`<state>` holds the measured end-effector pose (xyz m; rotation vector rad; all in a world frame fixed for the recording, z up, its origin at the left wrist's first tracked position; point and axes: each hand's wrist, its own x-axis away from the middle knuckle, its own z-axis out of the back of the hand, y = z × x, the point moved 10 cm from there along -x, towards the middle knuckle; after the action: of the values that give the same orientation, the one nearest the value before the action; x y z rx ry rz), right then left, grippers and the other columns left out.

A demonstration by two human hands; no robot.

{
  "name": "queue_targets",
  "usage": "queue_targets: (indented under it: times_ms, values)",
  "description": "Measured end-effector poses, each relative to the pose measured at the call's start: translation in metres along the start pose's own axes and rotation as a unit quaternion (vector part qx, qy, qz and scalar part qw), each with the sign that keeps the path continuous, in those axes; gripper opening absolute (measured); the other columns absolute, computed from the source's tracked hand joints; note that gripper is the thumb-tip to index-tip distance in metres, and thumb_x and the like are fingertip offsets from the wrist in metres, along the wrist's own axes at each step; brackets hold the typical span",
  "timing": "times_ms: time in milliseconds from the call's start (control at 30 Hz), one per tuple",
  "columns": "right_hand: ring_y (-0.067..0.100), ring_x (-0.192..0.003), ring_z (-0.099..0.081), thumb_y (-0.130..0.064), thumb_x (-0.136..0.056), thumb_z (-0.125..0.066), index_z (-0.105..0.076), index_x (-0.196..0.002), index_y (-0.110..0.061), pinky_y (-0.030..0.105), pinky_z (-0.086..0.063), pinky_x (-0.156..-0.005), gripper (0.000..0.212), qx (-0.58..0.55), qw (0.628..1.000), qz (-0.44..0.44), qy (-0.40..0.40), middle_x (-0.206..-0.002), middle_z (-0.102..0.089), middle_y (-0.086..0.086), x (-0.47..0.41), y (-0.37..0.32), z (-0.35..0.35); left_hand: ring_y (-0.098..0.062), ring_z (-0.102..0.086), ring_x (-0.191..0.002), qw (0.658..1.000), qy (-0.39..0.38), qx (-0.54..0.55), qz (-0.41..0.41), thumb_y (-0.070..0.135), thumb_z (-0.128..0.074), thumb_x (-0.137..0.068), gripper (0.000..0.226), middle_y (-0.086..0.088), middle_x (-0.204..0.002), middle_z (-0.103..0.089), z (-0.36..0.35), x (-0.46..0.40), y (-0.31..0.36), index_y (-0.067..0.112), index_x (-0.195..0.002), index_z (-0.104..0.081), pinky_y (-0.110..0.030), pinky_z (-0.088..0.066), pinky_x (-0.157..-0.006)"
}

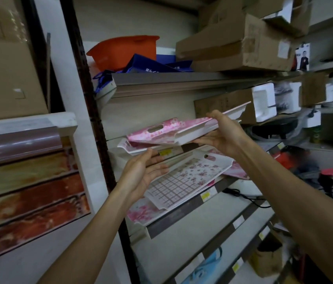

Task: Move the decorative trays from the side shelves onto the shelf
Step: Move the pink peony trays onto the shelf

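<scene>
Cluttered storeroom shelving fills the view, grey metal shelves (182, 80) stacked with cardboard boxes (235, 46), an orange plastic tub (124, 48) and blue paper bags (151, 65).

At the middle shelf, the thumb and fingers of the right hand (221, 134) are curled round the near right end of a pink blossom-print tray (169, 130): thumb on the rim above, fingers beneath. The left hand (143, 171) is held palm-up with fingers loosely spread and nearly straight, just under the tray's left part; whether the fingertips touch anything cannot be told. The held tray is tilted, its left end resting on or just above another tray (133, 148) already lying on that shelf.

The step in hand appears to be setting this tray down onto the pile. It would be done well if the far end is slid in first, the left palm is brought up under the base to level it, and the edges are lined up before the pinch is released, so the glossy surfaces are not left to skate off.

The tray looks like rigid moulded plastic or melamine: shallow, rectangular, white underneath, with a raised lip and an oval handle slot (155, 128). On the shelf below, a white tray with a grid and small flowers (184, 177) lies slanted across pink floral trays (141, 212). Yellow price labels (205, 196) are stuck to the shelf edges.
</scene>
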<state>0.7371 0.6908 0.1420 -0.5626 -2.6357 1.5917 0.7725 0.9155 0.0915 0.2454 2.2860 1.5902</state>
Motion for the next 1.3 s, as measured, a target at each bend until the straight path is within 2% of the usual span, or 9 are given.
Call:
queue_targets:
  times_ms: [167, 400, 533, 733, 867, 1000, 1100, 1167, 1300]
  values:
    - [0.041, -0.091, -0.071, -0.017, -0.09, -0.06, -0.048, -0.125, 0.001, 0.045, -0.061, -0.074, 0.041, 0.003, 0.999, 0.028, -0.017, -0.11, -0.066, 0.031, 0.035, -0.02, 0.006, -0.04, -0.064, -0.105, 0.982, -0.026, 0.177, 0.066, 0.036, -0.054, -0.097, 0.057, -0.03, -0.13, -0.054, -0.02, -0.017, -0.009, -0.002, -0.136, -0.039, -0.05, -0.06, -0.079]
    - [0.039, -0.093, -0.072, -0.023, -0.095, -0.058, -0.055, -0.12, 0.006, 0.046, -0.057, -0.088, 0.038, 0.042, 0.997, 0.057, -0.039, -0.102, -0.072, 0.027, 0.084, -0.02, 0.006, -0.035, -0.072, -0.094, 0.966, -0.034, 0.249, 0.061, 0.021, -0.052, -0.098, 0.035, -0.021, -0.109, -0.072, -0.058, -0.023, -0.001, 0.007, -0.13, -0.05, -0.048, -0.059, -0.066]
    - [0.037, -0.101, -0.07, -0.031, -0.097, -0.055, -0.052, -0.129, -0.002, 0.049, -0.055, -0.091, 0.043, 0.06, 0.992, 0.069, -0.087, -0.11, -0.071, 0.021, 0.104, -0.013, 0.004, -0.034, -0.067, -0.107, 0.977, -0.004, 0.208, 0.047, -0.002, -0.045, -0.097, 0.038, -0.021, -0.12, -0.067, -0.06, -0.017, -0.007, 0.009, -0.133, -0.048, -0.048, -0.061, -0.068]
    - [0.049, -0.125, -0.05, -0.078, -0.082, -0.043, -0.038, -0.145, -0.022, 0.071, -0.037, -0.1, 0.084, -0.132, 0.973, 0.033, -0.186, -0.145, -0.045, 0.024, 0.113, -0.017, 0.025, -0.029, -0.07, -0.094, 0.991, 0.019, 0.126, 0.046, 0.003, -0.048, -0.096, 0.02, -0.016, -0.109, -0.07, -0.045, 0.023, 0.001, 0.009, -0.115, -0.053, -0.04, -0.061, -0.06]
    - [0.05, -0.132, -0.042, -0.087, -0.075, -0.039, -0.034, -0.148, -0.018, 0.073, -0.024, -0.108, 0.1, -0.198, 0.955, 0.011, -0.223, -0.148, -0.042, 0.024, 0.11, -0.015, 0.04, -0.028, -0.069, -0.098, 0.995, 0.024, 0.084, 0.048, 0.007, -0.051, -0.095, 0.032, -0.018, -0.119, -0.068, -0.024, 0.043, -0.002, 0.006, -0.127, -0.053, -0.038, -0.063, -0.066]
    - [0.044, -0.128, -0.05, -0.092, -0.073, -0.024, -0.054, -0.136, -0.007, 0.067, -0.034, -0.105, 0.111, -0.124, 0.97, -0.063, -0.199, -0.14, -0.053, 0.021, 0.1, 0.005, 0.051, -0.026, -0.074, -0.082, 0.998, 0.039, 0.018, 0.052, 0.018, -0.057, -0.094, 0.029, -0.013, -0.1, -0.076, -0.001, 0.064, -0.007, 0.009, -0.121, -0.061, -0.036, -0.062, -0.065]
    - [0.042, -0.126, -0.053, -0.088, -0.076, -0.031, -0.05, -0.137, -0.005, 0.06, -0.033, -0.11, 0.105, -0.046, 0.98, -0.107, -0.161, -0.138, -0.056, 0.019, 0.083, 0.02, 0.06, -0.027, -0.074, -0.083, 0.999, 0.048, -0.005, 0.021, 0.019, -0.06, -0.093, 0.028, -0.013, -0.103, -0.075, 0.012, 0.081, -0.007, 0.01, -0.119, -0.064, -0.038, -0.061, -0.07]
    - [0.038, -0.121, -0.058, -0.079, -0.084, -0.033, -0.054, -0.133, -0.009, 0.053, -0.042, -0.105, 0.089, 0.01, 0.986, -0.099, -0.136, -0.133, -0.061, 0.016, 0.072, 0.025, 0.059, -0.028, -0.074, -0.088, 0.999, 0.05, -0.016, 0.0, 0.017, -0.059, -0.093, 0.028, -0.013, -0.106, -0.074, 0.017, 0.093, -0.006, 0.011, -0.12, -0.065, -0.04, -0.06, -0.078]
    - [0.023, -0.095, -0.073, -0.056, -0.095, -0.042, -0.065, -0.119, -0.017, 0.034, -0.06, -0.067, 0.052, 0.084, 0.992, -0.057, -0.076, -0.119, -0.07, 0.008, 0.06, 0.033, 0.058, -0.026, -0.072, -0.098, 0.996, 0.034, -0.069, -0.042, 0.015, -0.053, -0.096, 0.03, -0.01, -0.114, -0.073, 0.022, 0.118, -0.003, 0.018, -0.125, -0.062, -0.036, -0.06, -0.079]
